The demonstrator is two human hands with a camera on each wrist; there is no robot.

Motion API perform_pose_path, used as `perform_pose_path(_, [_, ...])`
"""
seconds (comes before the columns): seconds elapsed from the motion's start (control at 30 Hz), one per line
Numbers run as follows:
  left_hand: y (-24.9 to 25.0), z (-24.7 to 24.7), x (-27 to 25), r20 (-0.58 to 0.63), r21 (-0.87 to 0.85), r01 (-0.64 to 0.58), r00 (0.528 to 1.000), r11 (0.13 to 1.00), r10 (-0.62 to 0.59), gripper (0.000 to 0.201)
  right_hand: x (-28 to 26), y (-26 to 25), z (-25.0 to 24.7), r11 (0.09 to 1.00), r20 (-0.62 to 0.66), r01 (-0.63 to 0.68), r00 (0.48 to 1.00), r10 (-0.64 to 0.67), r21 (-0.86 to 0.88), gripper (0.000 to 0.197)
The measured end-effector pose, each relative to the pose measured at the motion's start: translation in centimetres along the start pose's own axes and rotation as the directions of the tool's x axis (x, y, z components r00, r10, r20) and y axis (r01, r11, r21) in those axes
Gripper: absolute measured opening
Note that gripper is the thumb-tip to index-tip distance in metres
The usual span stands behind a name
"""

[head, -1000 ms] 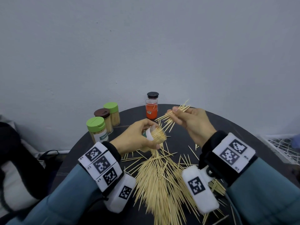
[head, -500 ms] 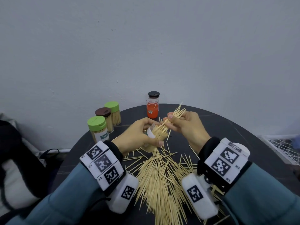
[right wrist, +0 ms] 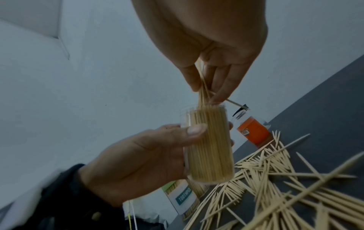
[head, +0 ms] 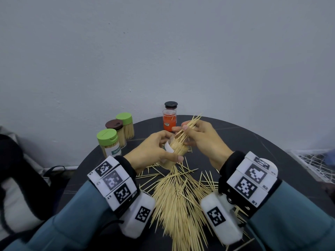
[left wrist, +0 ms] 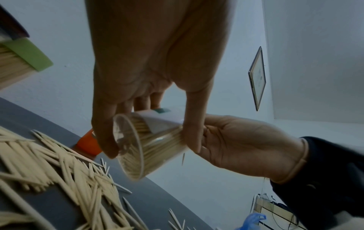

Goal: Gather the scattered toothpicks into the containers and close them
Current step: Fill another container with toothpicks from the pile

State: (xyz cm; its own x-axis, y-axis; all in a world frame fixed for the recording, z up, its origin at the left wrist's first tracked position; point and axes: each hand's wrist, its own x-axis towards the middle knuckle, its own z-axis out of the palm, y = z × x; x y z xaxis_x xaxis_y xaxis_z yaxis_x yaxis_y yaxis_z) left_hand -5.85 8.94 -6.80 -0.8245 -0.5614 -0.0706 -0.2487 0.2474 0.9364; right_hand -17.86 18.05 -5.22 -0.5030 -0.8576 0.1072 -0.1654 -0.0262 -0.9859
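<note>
My left hand (head: pixel 155 149) grips a clear open container (head: pixel 176 153) nearly full of toothpicks, tilted above the dark round table (head: pixel 262 142). The same container (right wrist: pixel 209 144) shows in the right wrist view, and from below (left wrist: pixel 138 144) in the left wrist view. My right hand (head: pixel 201 136) pinches a bunch of toothpicks (head: pixel 188 126) whose lower ends enter the container's mouth. A big heap of loose toothpicks (head: pixel 177 201) lies on the table between my wrists.
Three closed containers stand at the table's back left: a green-lidded one (head: pixel 108 142), a brown-lidded one (head: pixel 116 131) and another green-lidded one (head: pixel 126 124). An open orange container (head: pixel 169 120) with a black lid (head: pixel 171 105) behind it stands at the back. A wall is close behind.
My right hand has moved left and down with its bunch, from apart from the container to feeding the toothpicks into its mouth. The left hand kept its hold, tilting the container slightly.
</note>
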Motion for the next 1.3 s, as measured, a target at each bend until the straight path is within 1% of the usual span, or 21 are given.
perform_pose_path(0.23, [0.0, 0.0, 0.0, 0.024, -0.034, -0.017, 1.0, 0.999, 0.018, 0.052, -0.4, 0.4, 0.6, 1.0, -0.007, -0.005, 1.0, 0.005, 0.004, 0.017])
perform_pose_path(0.37, [-0.1, -0.1, 0.1, 0.007, -0.067, -0.023, 1.0, 0.998, 0.023, 0.055, -0.7, 1.0, 1.2, 1.0, -0.003, -0.03, 1.0, 0.03, 0.002, 0.014])
perform_pose_path(0.53, [-0.1, -0.3, 0.1, 0.022, -0.054, -0.024, 0.999, 0.998, 0.026, 0.05, -1.0, 0.7, 1.6, 0.991, 0.072, -0.103, 0.991, 0.109, -0.085, 0.023])
perform_pose_path(0.63, [-0.2, -0.3, 0.2, 0.017, -0.038, -0.032, 0.999, 0.999, 0.032, 0.053, -1.0, -0.1, 1.2, 0.987, 0.056, -0.141, 0.988, 0.145, -0.074, 0.029])
perform_pose_path(0.7, [-0.1, -0.3, 0.1, 0.021, -0.038, -0.035, 0.999, 0.999, 0.036, 0.055, -1.0, -0.5, 0.7, 0.989, 0.038, -0.122, 0.991, 0.125, -0.083, 0.037])
perform_pose_path(0.8, [0.0, -0.2, -0.1, 0.068, -0.019, -0.053, 0.996, 0.998, 0.054, 0.056, -0.8, -0.6, 0.2, 0.994, 0.012, -0.082, 0.996, 0.083, -0.065, 0.045])
perform_pose_path(0.9, [0.2, 0.1, -0.3, 0.113, -0.006, -0.066, 0.991, 0.998, 0.066, 0.054, -0.9, 0.0, 0.5, 0.989, 0.054, -0.084, 0.994, 0.091, -0.123, 0.042])
perform_pose_path(1.0, [0.2, 0.1, -0.3, 0.114, -0.006, -0.07, 0.991, 0.998, 0.07, 0.056, -0.9, 0.8, 1.0, 0.968, 0.125, -0.094, 0.984, 0.125, -0.233, 0.041])
perform_pose_path(1.07, [0.2, 0.0, -0.3, 0.102, 0.002, -0.068, 0.993, 0.998, 0.067, 0.055, -1.0, 0.7, 1.0, 0.962, 0.111, -0.09, 0.986, 0.123, -0.259, 0.045])
perform_pose_path(1.17, [0.2, -0.2, -0.2, 0.088, 0.008, -0.067, 0.994, 0.998, 0.066, 0.056, -0.9, 0.0, 0.4, 0.972, 0.049, -0.059, 0.996, 0.072, -0.227, 0.047])
perform_pose_path(1.23, [0.2, -0.2, -0.2, 0.09, 0.018, -0.07, 0.994, 0.997, 0.068, 0.057, -0.9, -0.2, 0.1, 0.973, 0.053, -0.052, 0.996, 0.065, -0.227, 0.046])
perform_pose_path(1.3, [0.3, -0.1, -0.2, 0.095, 0.02, -0.078, 0.993, 0.997, 0.075, 0.057, -0.8, 0.2, 0.2, 0.969, 0.073, -0.081, 0.992, 0.1, -0.235, 0.045])
